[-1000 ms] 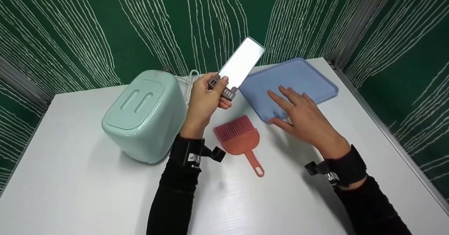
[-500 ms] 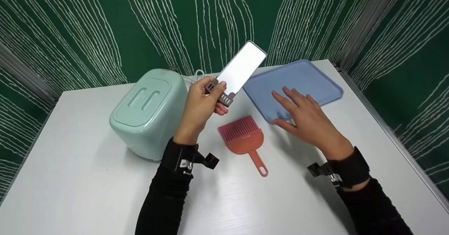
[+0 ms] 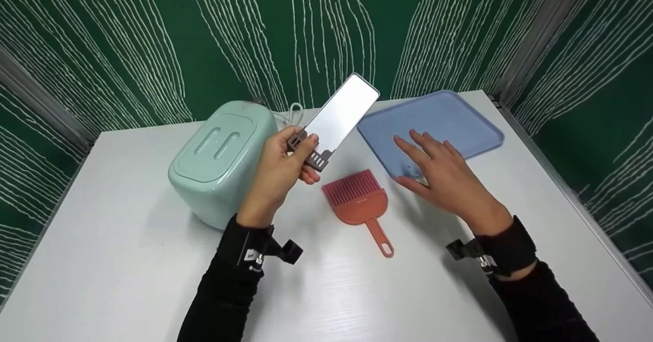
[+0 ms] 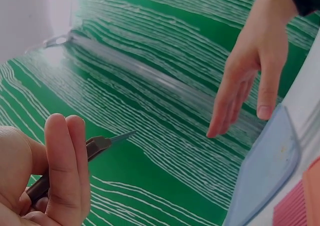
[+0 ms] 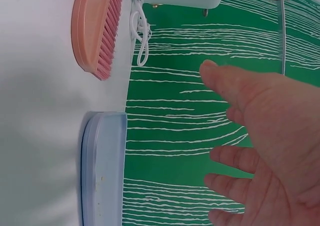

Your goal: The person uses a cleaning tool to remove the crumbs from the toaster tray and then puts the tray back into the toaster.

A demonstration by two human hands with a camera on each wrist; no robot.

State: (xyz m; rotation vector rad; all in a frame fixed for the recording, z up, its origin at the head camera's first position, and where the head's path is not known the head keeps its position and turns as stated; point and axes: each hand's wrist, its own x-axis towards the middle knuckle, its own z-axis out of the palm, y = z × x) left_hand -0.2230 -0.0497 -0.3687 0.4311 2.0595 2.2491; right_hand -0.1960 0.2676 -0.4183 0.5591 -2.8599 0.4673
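Note:
My left hand (image 3: 273,176) grips the brown slotted end of a toaster crumb tray (image 3: 343,111), thumb on top. The tray's shiny metal plate tilts up toward the back wall; in the left wrist view the crumb tray (image 4: 99,147) shows nearly edge-on. Left of that hand stands a mint-green toaster (image 3: 214,148) with two raised bars on its top. With fingers spread, my right hand (image 3: 446,178) hovers over the near edge of a blue tray (image 3: 444,117) and holds nothing. An orange hand brush (image 3: 361,204) with pink bristles lies between the hands.
Small specks (image 3: 409,169) lie in the blue tray's near corner. A white cord (image 3: 296,112) loops behind the toaster. The white table (image 3: 326,291) ends at a green wall (image 3: 229,41) at the back, and a metal frame (image 3: 530,35) stands at the back right.
My left hand has drawn the crumb tray left and toward me, lower in view. The right hand stays spread over the blue tray's edge. The head view has shifted slightly left.

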